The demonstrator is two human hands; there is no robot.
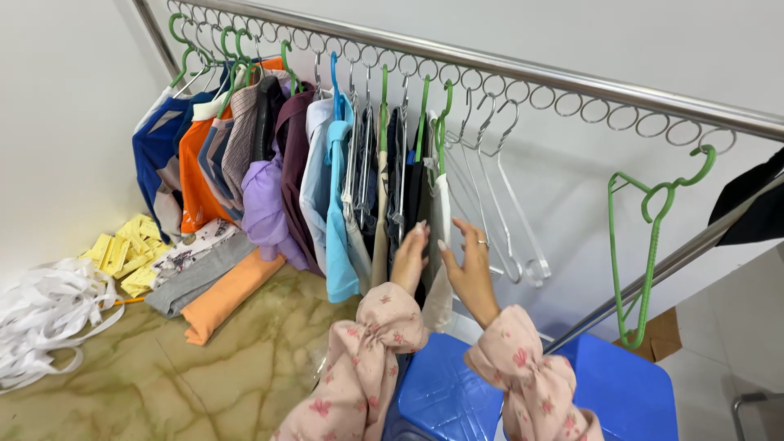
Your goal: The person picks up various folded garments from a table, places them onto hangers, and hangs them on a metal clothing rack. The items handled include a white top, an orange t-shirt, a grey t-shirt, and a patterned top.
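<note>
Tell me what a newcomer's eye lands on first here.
A packed row of colourful hanging shirts fills the left of a steel rail with rings. At centre, the left hand and right hand reach into the garments. A lone green plastic hanger dangles at right.

Taking the silver ringed rail (490, 65) as the mark: under its far left end hang a royal blue shirt (155, 155), an orange top (194, 175) and a lilac garment (265, 208); nearer its middle, a sky blue shirt (339, 220) and a white garment (442, 220). Below that stretch, both sleeves (367, 359) are pale pink with darker pink flowers. On the floor beneath the left end lie a peach cloth (224, 298), yellow pieces (131, 249) and white straps (45, 314). Green hangers (653, 237) dangle toward the right end, beside what may be black fabric (755, 200)
</note>
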